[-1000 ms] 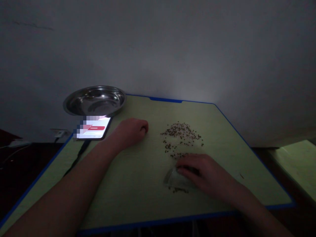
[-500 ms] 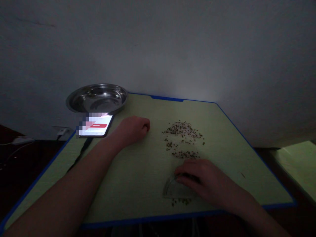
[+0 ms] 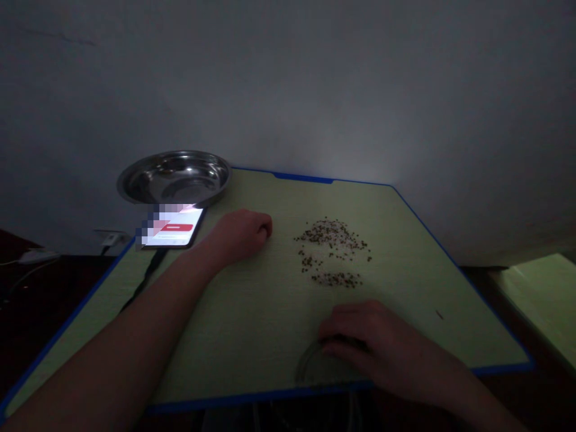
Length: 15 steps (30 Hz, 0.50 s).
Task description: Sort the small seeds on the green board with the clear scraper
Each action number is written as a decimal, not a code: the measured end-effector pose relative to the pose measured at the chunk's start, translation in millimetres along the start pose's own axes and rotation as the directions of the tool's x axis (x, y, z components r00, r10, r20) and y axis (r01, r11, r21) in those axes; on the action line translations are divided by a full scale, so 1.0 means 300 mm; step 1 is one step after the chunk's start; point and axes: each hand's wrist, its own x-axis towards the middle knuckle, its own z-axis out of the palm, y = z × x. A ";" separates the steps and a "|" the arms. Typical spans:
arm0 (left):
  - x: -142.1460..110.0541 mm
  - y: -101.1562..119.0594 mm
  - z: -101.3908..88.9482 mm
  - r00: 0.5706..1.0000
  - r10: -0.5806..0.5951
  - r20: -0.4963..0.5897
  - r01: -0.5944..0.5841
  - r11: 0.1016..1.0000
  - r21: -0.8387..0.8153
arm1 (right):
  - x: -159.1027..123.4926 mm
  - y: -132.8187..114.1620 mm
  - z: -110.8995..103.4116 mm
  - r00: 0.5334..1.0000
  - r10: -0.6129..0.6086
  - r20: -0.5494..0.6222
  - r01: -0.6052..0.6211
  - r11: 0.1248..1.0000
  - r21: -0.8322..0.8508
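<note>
My right hand [image 3: 355,336] pinches a clear, half-round protractor [image 3: 312,366], held low over the table near its front edge. Some small beans show faintly along the protractor's straight side. Beyond that hand lies a short row of small dark green beans [image 3: 337,279], with a larger pile of beans mixed with pale grains [image 3: 333,234] farther back. A few more beans are scattered between the two. My left hand [image 3: 245,235] rests on the table left of the pile, curled into a fist with nothing visible in it.
A shiny steel basin [image 3: 175,180] stands at the table's back left corner. In front of it lies a lit phone [image 3: 180,231] with a dark cable [image 3: 146,279]. The light green table [image 3: 252,324] has a blue rim and meets a grey wall [image 3: 288,90].
My right hand has drawn the protractor toward me, to the table's front edge, and the beans at its straight side have moved with it. My left hand has stayed in place.
</note>
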 end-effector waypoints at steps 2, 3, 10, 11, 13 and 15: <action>0.001 0.001 0.000 1.000 -0.004 -0.002 0.004 1.000 0.005 | -0.005 -0.005 -0.005 1.000 -0.008 0.009 0.008 1.000 0.011; 0.001 0.001 -0.001 1.000 -0.006 -0.003 0.006 1.000 0.006 | -0.008 -0.008 -0.006 1.000 -0.007 0.009 0.007 1.000 0.012; 0.001 0.004 -0.002 1.000 -0.009 0.010 0.009 1.000 0.002 | -0.023 -0.006 -0.020 1.000 0.005 -0.029 -0.004 0.999 0.048; 0.001 0.004 -0.001 1.000 -0.012 0.010 0.012 1.000 -0.005 | -0.026 0.001 -0.025 0.999 0.010 -0.045 -0.008 0.998 0.059; 0.000 0.004 0.000 1.000 -0.017 0.009 0.017 1.000 -0.015 | -0.032 0.016 -0.034 0.997 0.028 -0.073 -0.022 0.997 0.077; -0.001 0.004 0.000 1.000 -0.016 0.005 0.016 1.000 -0.014 | -0.039 0.026 -0.039 0.994 0.050 -0.094 -0.042 0.995 0.090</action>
